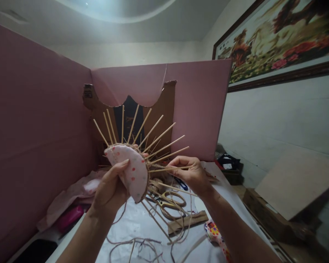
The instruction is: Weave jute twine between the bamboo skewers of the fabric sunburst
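Note:
My left hand grips a half-round piece covered in pale pink spotted fabric, thumb on its face and fingers behind. Thin wooden sticks fan out from the curved edge, where brown twine runs around their bases. To the right, the fingers of my right hand are pinched on a strand of twine that leads from that edge, beside one stick. Below the piece, gold-handled scissors lie on the white-covered table, with a ball of twine partly hidden behind.
Loose twine trails over the table front. A brown cardboard strip and a flower-patterned item lie at right. Pink fabric and a magenta item lie at left. Cut cardboard stands against pink panels.

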### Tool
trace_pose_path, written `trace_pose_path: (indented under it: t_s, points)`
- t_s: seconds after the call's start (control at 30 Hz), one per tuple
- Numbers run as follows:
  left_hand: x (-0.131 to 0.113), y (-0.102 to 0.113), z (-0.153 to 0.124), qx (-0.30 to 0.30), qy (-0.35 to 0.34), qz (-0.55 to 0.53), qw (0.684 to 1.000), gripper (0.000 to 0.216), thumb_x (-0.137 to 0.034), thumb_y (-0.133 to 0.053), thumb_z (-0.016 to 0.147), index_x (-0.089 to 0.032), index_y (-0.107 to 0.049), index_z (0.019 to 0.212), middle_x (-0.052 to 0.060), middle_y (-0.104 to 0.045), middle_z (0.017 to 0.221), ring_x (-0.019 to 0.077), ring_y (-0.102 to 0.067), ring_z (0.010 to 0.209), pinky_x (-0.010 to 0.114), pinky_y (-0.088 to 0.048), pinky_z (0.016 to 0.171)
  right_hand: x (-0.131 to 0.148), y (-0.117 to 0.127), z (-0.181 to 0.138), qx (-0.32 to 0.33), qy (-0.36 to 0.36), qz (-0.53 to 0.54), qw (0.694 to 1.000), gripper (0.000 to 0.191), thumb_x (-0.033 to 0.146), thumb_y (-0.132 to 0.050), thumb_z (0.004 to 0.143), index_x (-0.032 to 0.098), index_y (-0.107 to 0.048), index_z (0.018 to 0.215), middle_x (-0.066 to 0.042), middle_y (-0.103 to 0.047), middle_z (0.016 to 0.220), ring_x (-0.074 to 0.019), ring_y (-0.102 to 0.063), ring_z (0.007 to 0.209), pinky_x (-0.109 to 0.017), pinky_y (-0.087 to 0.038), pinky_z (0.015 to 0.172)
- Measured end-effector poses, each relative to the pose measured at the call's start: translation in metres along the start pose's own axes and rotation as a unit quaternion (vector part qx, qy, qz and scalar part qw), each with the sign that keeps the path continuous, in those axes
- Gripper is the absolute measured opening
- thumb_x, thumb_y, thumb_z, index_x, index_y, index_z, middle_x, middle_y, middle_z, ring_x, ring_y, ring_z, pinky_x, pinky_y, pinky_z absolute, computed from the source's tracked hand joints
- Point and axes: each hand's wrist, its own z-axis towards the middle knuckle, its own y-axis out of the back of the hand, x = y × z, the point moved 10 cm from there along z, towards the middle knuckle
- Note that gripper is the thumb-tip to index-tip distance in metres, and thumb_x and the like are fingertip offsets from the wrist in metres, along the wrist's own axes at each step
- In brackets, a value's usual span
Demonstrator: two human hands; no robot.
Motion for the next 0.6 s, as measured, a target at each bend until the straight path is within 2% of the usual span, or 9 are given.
trace_pose_path:
  t_s: [0.13,0.27,0.37,0.5,0.6]
  points:
    - [0.007,0.004,0.001,-0.021,0.025,-0.021,0.999,0.026,-0.012,-0.051,0.08,-0.015,-0.067,0.101,0.008,-0.074,0.088,0.0203,-0.07,0.083,0.029,-0.056,0.076,-0.003,-0.006,-0.002,0.011,-0.015,-0.006,1.0,0.023,0.033,-0.075,0.067,0.014,-0.065,0.062,0.002,-0.055,0.054,-0.0081,-0.043,0.05,-0.022,-0.03,0.047]
    - [0.015,-0.007,0.002,0.031,0.056,-0.034,0.997,0.023,-0.017,-0.051,0.081,-0.013,-0.07,0.094,0.012,-0.073,0.096,0.0255,-0.069,0.089,0.038,-0.055,0.081,-0.008,-0.014,-0.003,0.028,-0.041,0.022,0.999,0.024,0.034,-0.076,0.066,0.014,-0.064,0.062,0.003,-0.053,0.051,-0.0076,-0.041,0.048,-0.022,-0.028,0.046]
    - [0.015,-0.009,0.003,0.052,0.052,-0.042,0.996,0.023,-0.016,-0.051,0.082,-0.013,-0.07,0.092,0.01,-0.074,0.091,0.0235,-0.07,0.084,0.036,-0.055,0.082,-0.009,-0.02,-0.003,0.042,-0.044,0.023,0.998,0.024,0.034,-0.075,0.065,0.014,-0.063,0.061,0.001,-0.057,0.054,-0.0088,-0.045,0.05,-0.023,-0.032,0.048]
    - [0.014,-0.007,0.003,0.049,0.048,-0.05,0.996,0.021,-0.015,-0.051,0.082,-0.014,-0.07,0.091,0.007,-0.075,0.084,0.0195,-0.071,0.075,0.031,-0.056,0.079,-0.013,-0.021,-0.003,0.045,-0.051,0.012,0.998,0.023,0.034,-0.074,0.066,0.014,-0.064,0.061,0.0,-0.058,0.055,-0.0094,-0.047,0.051,-0.024,-0.033,0.049]
    - [0.016,-0.008,0.001,0.044,0.06,-0.053,0.996,0.02,-0.017,-0.051,0.082,-0.016,-0.07,0.09,0.007,-0.075,0.086,0.0195,-0.071,0.076,0.03,-0.057,0.074,-0.012,-0.018,-0.003,0.037,-0.045,-0.003,0.998,0.023,0.034,-0.073,0.067,0.013,-0.064,0.062,0.001,-0.057,0.055,-0.0092,-0.046,0.052,-0.024,-0.032,0.05]
